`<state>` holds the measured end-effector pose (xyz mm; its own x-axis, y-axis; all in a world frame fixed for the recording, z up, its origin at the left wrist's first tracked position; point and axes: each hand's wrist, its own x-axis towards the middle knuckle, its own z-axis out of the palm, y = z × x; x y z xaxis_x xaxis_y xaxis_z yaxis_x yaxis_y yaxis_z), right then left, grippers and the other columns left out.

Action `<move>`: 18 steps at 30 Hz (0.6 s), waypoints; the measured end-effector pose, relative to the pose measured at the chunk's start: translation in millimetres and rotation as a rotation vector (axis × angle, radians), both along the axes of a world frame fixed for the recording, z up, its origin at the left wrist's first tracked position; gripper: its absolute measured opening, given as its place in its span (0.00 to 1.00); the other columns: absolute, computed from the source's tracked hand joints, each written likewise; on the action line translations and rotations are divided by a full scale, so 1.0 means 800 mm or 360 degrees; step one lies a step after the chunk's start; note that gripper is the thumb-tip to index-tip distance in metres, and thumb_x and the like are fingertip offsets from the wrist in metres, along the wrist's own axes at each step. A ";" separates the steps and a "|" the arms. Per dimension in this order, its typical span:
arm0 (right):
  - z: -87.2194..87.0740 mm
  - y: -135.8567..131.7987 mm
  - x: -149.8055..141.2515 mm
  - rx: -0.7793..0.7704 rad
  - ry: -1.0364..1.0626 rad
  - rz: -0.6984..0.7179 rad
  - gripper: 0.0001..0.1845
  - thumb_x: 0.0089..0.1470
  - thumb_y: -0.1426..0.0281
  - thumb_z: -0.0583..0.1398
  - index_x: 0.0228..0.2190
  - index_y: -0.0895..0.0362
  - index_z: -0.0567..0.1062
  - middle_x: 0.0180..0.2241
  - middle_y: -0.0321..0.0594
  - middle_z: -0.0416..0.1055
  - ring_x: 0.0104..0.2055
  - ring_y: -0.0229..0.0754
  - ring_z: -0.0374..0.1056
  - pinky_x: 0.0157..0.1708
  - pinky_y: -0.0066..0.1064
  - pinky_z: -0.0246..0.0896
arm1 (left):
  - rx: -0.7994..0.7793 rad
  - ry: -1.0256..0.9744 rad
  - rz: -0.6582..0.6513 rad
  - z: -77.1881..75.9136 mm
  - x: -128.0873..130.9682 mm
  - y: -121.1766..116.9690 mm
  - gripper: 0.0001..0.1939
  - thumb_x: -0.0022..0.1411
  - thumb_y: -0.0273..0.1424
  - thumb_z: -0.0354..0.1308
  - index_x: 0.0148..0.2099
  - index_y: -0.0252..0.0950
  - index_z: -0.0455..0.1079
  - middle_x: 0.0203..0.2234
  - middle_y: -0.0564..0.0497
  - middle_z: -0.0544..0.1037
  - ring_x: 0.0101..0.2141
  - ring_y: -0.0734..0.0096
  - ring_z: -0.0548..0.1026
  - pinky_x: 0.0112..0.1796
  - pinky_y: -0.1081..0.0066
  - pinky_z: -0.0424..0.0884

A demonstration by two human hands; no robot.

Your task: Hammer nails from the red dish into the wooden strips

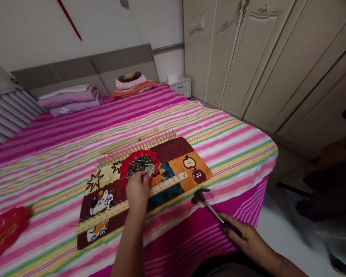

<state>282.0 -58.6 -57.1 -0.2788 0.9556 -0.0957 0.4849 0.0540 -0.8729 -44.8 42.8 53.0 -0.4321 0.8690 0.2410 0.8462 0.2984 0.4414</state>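
My right hand [242, 234] is closed round the dark handle of a claw hammer [209, 206], whose head rests on the striped bedspread near the bed's front edge. My left hand [138, 188] is at the near rim of a red scalloped bowl [125, 163] full of loose nails [141, 164]. Its fingers are curled together at the nails, and what they pinch is hidden. Below that hand lies a wooden strip [112, 212] with rows of holes, a few nails standing at its right end. Behind the bowl, another strip [145, 145] bristles with upright nails.
A patterned mat [167, 190] lies under the bowl and front strip. Bare wooden strips [129, 142] lie behind. A red plastic item [7, 231] sits at left on the striped bedspread [233, 150]. Folded bedding [72, 100] is near the headboard; a wardrobe [233, 57] stands right.
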 end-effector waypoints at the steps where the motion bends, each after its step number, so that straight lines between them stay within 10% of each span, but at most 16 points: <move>1: -0.001 0.000 0.000 0.0008 0.0000 0.0005 0.25 0.54 0.60 0.57 0.52 0.57 0.73 0.51 0.44 0.72 0.50 0.49 0.71 0.53 0.37 0.62 | -0.0155 0.0099 0.0024 0.006 -0.014 0.009 0.13 0.58 0.30 0.50 0.41 0.36 0.75 0.37 0.44 0.79 0.39 0.62 0.75 0.41 0.66 0.67; 8: -0.003 -0.001 -0.002 -0.0006 -0.0012 0.0022 0.25 0.55 0.63 0.56 0.53 0.58 0.73 0.52 0.44 0.71 0.52 0.49 0.70 0.54 0.37 0.61 | -0.0814 0.0329 -0.0086 0.006 -0.047 0.057 0.13 0.54 0.29 0.52 0.38 0.37 0.77 0.38 0.42 0.79 0.40 0.57 0.75 0.36 0.68 0.66; 18: -0.004 -0.002 -0.002 0.0026 0.0004 0.0013 0.25 0.55 0.63 0.56 0.52 0.58 0.73 0.50 0.46 0.74 0.50 0.49 0.72 0.50 0.35 0.65 | -0.0429 -0.0036 -0.0141 0.001 -0.064 0.045 0.06 0.51 0.31 0.54 0.28 0.39 0.72 0.26 0.50 0.78 0.28 0.68 0.72 0.32 0.71 0.63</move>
<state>280.0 -59.9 -60.1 -0.2868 0.9547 -0.0791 0.4823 0.0725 -0.8730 -96.1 79.1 53.5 -0.3542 0.9351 -0.0132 0.8650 0.3329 0.3753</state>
